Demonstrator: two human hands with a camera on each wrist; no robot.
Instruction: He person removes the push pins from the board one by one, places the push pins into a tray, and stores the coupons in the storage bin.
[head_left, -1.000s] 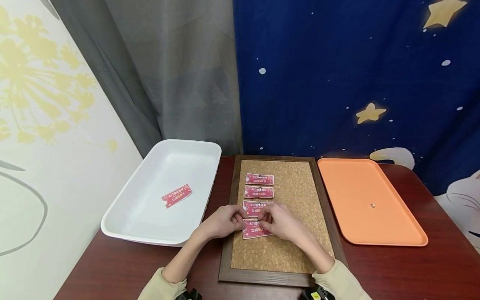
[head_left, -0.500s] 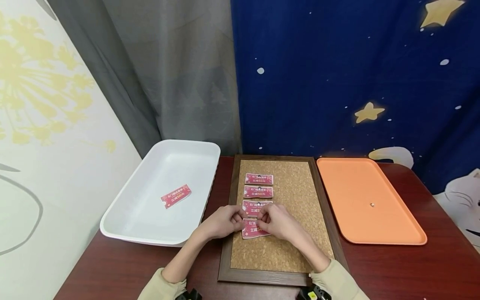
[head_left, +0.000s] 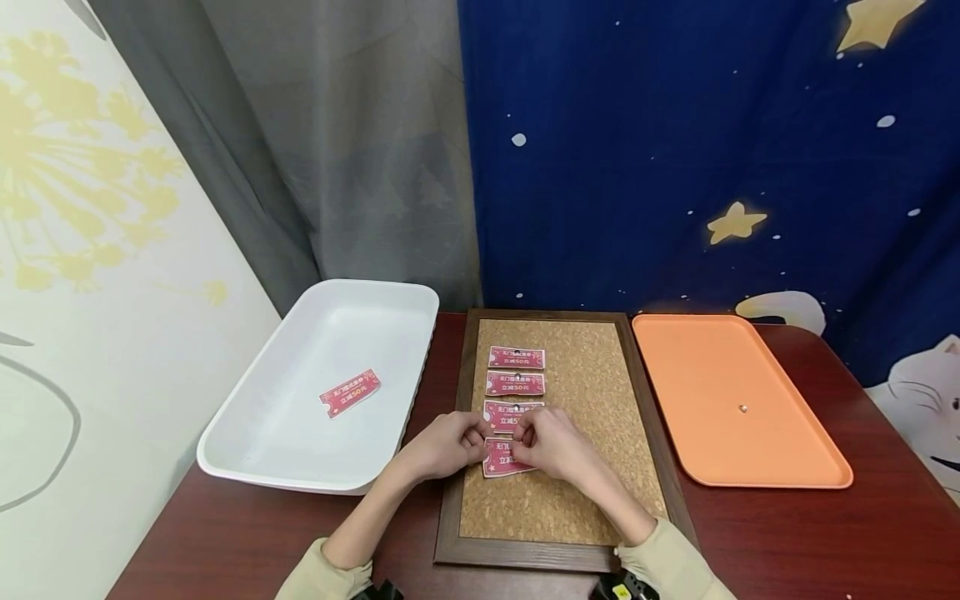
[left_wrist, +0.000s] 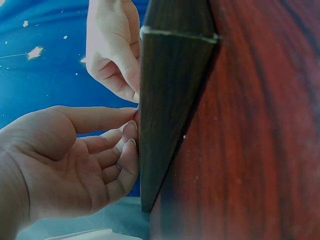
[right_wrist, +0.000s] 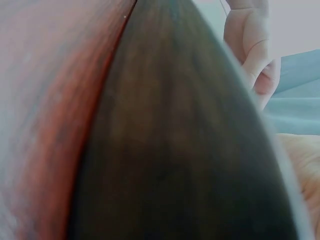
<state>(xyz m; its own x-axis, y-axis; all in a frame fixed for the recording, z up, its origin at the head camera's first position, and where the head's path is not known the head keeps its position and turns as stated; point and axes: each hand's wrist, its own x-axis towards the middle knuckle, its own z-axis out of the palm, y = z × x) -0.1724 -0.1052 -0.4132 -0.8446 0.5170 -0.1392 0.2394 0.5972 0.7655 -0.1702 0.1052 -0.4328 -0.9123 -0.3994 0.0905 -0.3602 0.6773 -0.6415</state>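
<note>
Left hand [head_left: 447,444] has curled fingers, thumb and index pinching the bottom coupon [head_left: 498,465] by its upper left edge. Right hand [head_left: 557,444] is narrow too, fingers curled, thumb and index close together over the same coupon's upper middle; can't tell what's between the tips. Coupon lies on the cork board [head_left: 555,512], left of the centerline, lowest in a column of four. Long axis runs left-right, across the board's length; right end angled slightly away from the person, print upright to the wearer. Right part covered by the right hand. The three upper coupons [head_left: 515,384] lie roughly parallel to it. Forearms come in from lower left and lower right, converging on the coupon, fingertips facing each other. Left wrist view: left palm side visible, fingertips at the frame edge. White bin [head_left: 277,442] at left holds a slanted loose coupon [head_left: 350,393], right end farther away. Orange tray [head_left: 750,367] at right holds a tiny pin-like piece [head_left: 743,408].
</note>
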